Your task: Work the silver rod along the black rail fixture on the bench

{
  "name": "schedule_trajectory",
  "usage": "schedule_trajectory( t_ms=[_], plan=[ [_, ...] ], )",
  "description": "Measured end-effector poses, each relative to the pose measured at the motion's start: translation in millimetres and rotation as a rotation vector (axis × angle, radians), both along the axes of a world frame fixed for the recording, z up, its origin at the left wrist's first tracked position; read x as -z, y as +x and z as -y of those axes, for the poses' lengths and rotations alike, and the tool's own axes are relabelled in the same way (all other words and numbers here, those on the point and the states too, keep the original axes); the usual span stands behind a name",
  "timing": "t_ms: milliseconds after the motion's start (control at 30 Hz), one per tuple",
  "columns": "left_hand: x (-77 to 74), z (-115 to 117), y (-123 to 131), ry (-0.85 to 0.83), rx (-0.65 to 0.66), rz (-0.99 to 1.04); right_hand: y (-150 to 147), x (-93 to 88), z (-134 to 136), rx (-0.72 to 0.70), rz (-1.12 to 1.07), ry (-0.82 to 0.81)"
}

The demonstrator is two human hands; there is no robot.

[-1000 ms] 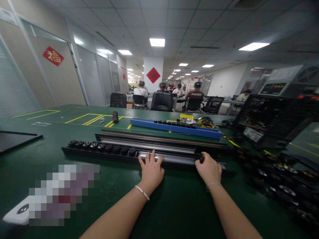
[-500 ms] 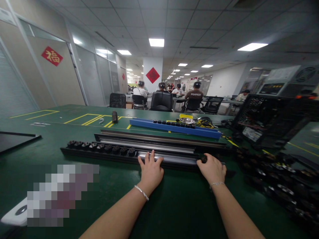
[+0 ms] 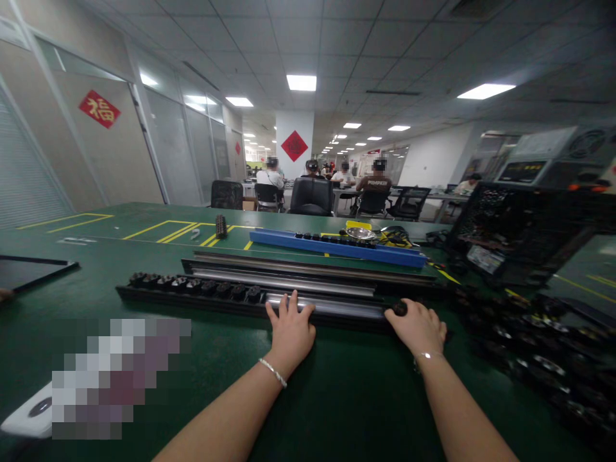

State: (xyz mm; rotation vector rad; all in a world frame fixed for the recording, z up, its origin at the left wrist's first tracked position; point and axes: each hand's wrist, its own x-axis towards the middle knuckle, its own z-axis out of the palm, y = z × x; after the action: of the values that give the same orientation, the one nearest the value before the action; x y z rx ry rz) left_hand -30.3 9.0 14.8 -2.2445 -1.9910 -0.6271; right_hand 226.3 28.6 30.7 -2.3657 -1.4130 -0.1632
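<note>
A long black tray (image 3: 332, 309) with a shiny metal strip inside lies across the table in front of me. Several small black round parts (image 3: 222, 290) stand in a row along its left part. My left hand (image 3: 291, 330) rests on the tray's near edge and metal strip, its fingers spread. At the right end, my right hand (image 3: 419, 328) has its thumb and fingers closed round a small dark round part (image 3: 400, 308), partly hidden by the fingers. I cannot tell whether that part touches the tray.
Behind the tray lie more long rails (image 3: 298, 281) and a blue tray (image 3: 269, 239) holding black parts. A pile of dark parts (image 3: 534, 353) is at right, below an open black case (image 3: 505, 224). A white phone-like object (image 3: 29, 410), partly pixelated, lies at left. People sit farther back.
My right hand has shifted slightly right with the small dark round part. The left hand stays in place. A skin-coloured shape, perhaps someone's hand, now shows at the far left edge.
</note>
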Motion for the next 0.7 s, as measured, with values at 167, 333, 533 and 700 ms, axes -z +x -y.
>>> schedule_trajectory(
  t_ms=[167,333,533,700],
  plan=[
    [1.2,-1.5,0.2,0.014,0.004,0.006,1.2,-0.9,0.1,-0.012,-0.035,-0.032],
    [-0.1,-1.0,-0.1,-0.004,-0.001,0.002,4.3,-3.2,1.0,-0.023,-0.049,-0.032],
    [-2.3,-0.2,-0.3,-0.033,0.000,-0.004,5.1,-3.9,2.3,-0.031,-0.017,-0.038],
    [-1.5,-0.4,-0.5,-0.022,0.000,0.009,6.5,-4.7,3.9,-0.034,-0.014,-0.022]
  ],
)
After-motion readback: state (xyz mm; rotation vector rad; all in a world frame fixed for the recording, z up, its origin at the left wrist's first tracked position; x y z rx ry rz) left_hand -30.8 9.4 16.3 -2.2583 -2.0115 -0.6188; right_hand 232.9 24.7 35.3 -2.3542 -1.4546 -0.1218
